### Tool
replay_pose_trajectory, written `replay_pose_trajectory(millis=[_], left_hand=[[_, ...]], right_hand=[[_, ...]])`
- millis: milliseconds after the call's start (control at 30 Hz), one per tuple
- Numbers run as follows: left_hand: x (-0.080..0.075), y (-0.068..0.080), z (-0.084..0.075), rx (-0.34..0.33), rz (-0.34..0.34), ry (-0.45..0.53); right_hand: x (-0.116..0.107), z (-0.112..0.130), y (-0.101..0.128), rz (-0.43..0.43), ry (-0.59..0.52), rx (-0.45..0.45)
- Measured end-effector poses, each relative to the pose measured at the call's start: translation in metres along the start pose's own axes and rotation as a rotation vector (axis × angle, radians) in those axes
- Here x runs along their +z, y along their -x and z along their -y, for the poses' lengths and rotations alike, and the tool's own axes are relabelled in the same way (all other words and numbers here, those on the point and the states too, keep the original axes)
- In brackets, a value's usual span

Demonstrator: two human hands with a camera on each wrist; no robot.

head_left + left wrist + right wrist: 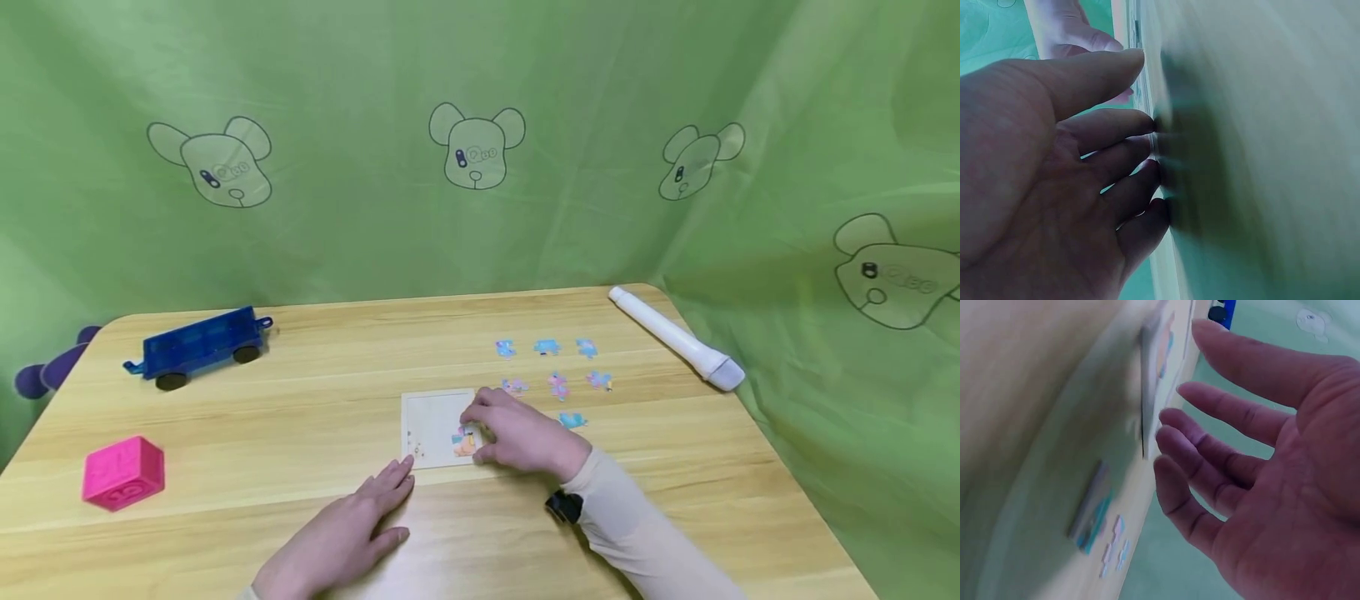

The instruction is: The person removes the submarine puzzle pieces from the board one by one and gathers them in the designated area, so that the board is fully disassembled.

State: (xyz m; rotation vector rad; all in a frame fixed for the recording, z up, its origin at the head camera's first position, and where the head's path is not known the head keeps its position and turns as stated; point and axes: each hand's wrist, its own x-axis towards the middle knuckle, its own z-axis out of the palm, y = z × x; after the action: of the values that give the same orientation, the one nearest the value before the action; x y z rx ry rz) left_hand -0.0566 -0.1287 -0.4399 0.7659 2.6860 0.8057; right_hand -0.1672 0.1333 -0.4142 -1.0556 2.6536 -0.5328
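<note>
A shallow white puzzle tray (431, 417) lies on the wooden table, with a few joined picture pieces (463, 444) at its lower right. My right hand (517, 433) hovers over the tray's right side, thumb and fingers bent and spread around those pieces. In the right wrist view a gap shows between thumb and fingertips (1169, 419), and nothing is held there. Palm down, my left hand (341, 533) rests on the table with its fingertips at the tray's lower left corner. The left wrist view shows its fingers (1129, 181) lightly bent against the surface.
Several loose blue and pink puzzle pieces (557, 383) lie right of the tray, one (573, 420) just beyond my right hand. A white microphone-shaped object (671, 333) lies at the right edge. To the left are a blue toy wagon (198, 343) and a pink block (123, 473).
</note>
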Motion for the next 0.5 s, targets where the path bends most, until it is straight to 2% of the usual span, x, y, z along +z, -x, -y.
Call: replay_pose_trajectory(millis=[133, 500], left_hand=[[-0.0005, 0.0007, -0.0001, -0.006, -0.004, -0.01], [0.0001, 0.0, -0.0009, 0.001, 0.004, -0.01]], right_hand=[[0.0058, 0.0019, -0.0045, 0.001, 0.037, -0.029], [0.0096, 0.0074, -0.008, 0.024, 0.094, -0.03]])
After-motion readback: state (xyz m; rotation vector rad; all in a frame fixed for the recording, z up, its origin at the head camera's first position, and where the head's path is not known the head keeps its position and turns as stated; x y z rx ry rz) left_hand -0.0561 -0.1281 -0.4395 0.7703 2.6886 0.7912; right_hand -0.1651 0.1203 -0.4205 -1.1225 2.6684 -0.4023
